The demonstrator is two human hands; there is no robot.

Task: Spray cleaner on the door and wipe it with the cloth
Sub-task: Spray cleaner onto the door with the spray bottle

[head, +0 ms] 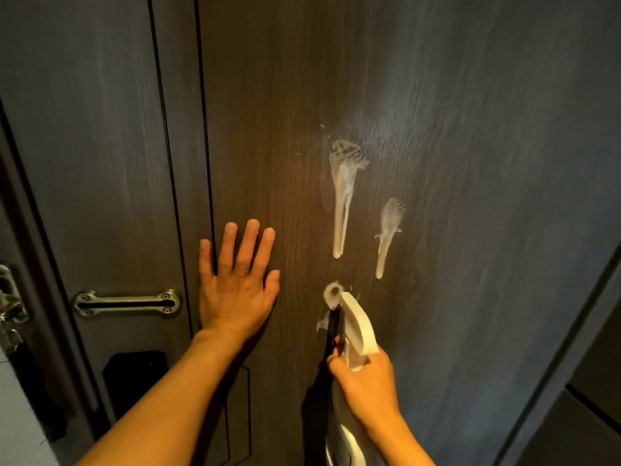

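Head view: left hand (pixel 235 284) lies flat on the door (pixel 470 163), fingers (pixel 250 247) spread apart. Right hand (pixel 366 385) fingers are clamped on the spray bottle (pixel 356 327); foam streaks (pixel 342 196) run down above its nozzle.

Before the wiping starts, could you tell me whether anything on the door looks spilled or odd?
Yes: two white foam blotches on the door have run downward in long drips, above the spray bottle in the right hand. No cloth is visible.
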